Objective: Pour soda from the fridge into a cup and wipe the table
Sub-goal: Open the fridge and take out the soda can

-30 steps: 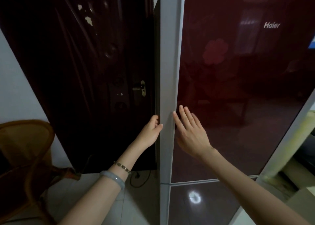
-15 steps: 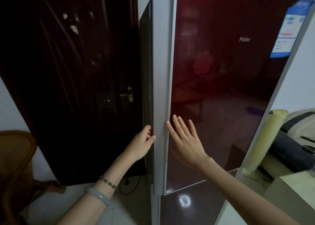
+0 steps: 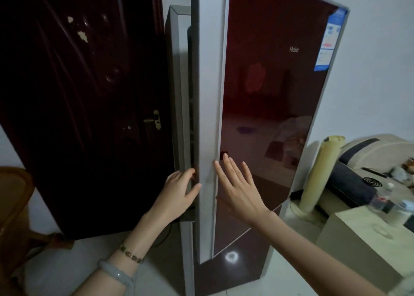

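The fridge door (image 3: 268, 98) stood open a crack at 12 o'clock. The left hand (image 3: 177, 194) gripped its edge, curled round it — the right hand (image 3: 238, 191), flat and spread wide, was by its red front.

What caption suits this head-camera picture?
Left hand grips the edge of the slightly open fridge door; right hand spread near its red front.
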Demonstrator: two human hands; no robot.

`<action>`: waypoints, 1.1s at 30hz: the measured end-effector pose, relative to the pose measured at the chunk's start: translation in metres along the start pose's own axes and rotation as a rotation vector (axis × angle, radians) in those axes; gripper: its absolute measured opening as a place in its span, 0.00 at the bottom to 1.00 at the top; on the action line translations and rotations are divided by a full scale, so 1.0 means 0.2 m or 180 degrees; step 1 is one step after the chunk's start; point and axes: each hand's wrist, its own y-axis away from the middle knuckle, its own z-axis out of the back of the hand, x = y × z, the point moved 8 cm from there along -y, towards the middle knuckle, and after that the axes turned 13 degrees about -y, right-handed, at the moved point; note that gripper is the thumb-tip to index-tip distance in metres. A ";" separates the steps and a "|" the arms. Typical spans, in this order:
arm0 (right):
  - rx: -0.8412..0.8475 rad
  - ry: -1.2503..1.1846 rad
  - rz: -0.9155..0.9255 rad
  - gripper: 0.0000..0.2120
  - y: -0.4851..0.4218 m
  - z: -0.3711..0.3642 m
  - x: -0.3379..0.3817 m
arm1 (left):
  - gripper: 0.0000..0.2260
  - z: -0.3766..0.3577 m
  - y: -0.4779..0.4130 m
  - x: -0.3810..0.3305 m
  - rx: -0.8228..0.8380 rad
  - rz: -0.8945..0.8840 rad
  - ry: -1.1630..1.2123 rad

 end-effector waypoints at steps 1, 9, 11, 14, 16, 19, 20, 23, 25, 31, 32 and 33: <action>0.0034 -0.0010 0.0030 0.46 0.05 0.02 0.00 | 0.22 0.00 0.04 -0.04 -0.0050 -0.0009 0.0026; 0.0146 -0.0256 -0.0097 0.48 0.49 0.20 -0.03 | 0.20 -0.09 0.36 -0.47 -0.0125 -0.0055 0.0106; 0.0133 -0.0235 -0.0177 0.48 0.59 0.25 -0.06 | 0.19 -0.12 0.43 -0.60 -0.0149 -0.0067 0.0117; 0.0114 -0.0219 -0.0306 0.48 0.74 0.34 -0.12 | 0.20 -0.14 0.52 -0.80 -0.0209 -0.0222 -0.0021; 0.0060 -0.0238 -0.0358 0.47 0.84 0.40 -0.17 | 0.20 -0.15 0.57 -0.94 -0.0308 -0.0455 -0.0200; -0.0083 -0.0239 -0.0546 0.43 0.97 0.50 -0.25 | 0.21 -0.18 0.63 -1.15 -0.0336 -0.0731 -0.0312; -0.0167 -0.0236 -0.0627 0.42 1.02 0.53 -0.27 | 0.21 -0.20 0.65 -1.22 -0.0314 -0.0819 -0.0315; -0.0398 -0.0243 -0.0820 0.42 1.13 0.62 -0.37 | 0.21 -0.26 0.69 -1.39 -0.0225 -0.1129 -0.0274; -0.0493 -0.0130 -0.0885 0.49 1.20 0.68 -0.43 | 0.21 -0.30 0.71 -1.48 -0.0221 -0.1395 -0.0284; -0.0719 0.0093 -0.1080 0.48 1.39 0.85 -0.63 | 0.23 -0.40 0.72 -1.64 -0.0518 -0.1848 -0.0786; -0.0735 0.0133 -0.1076 0.49 1.43 0.86 -0.67 | 0.25 -0.43 0.70 -1.66 -0.0510 -0.1865 -0.0881; -0.0756 0.0185 -0.1085 0.49 1.47 0.88 -0.71 | 0.26 -0.46 0.68 -1.68 -0.0492 -0.1877 -0.0965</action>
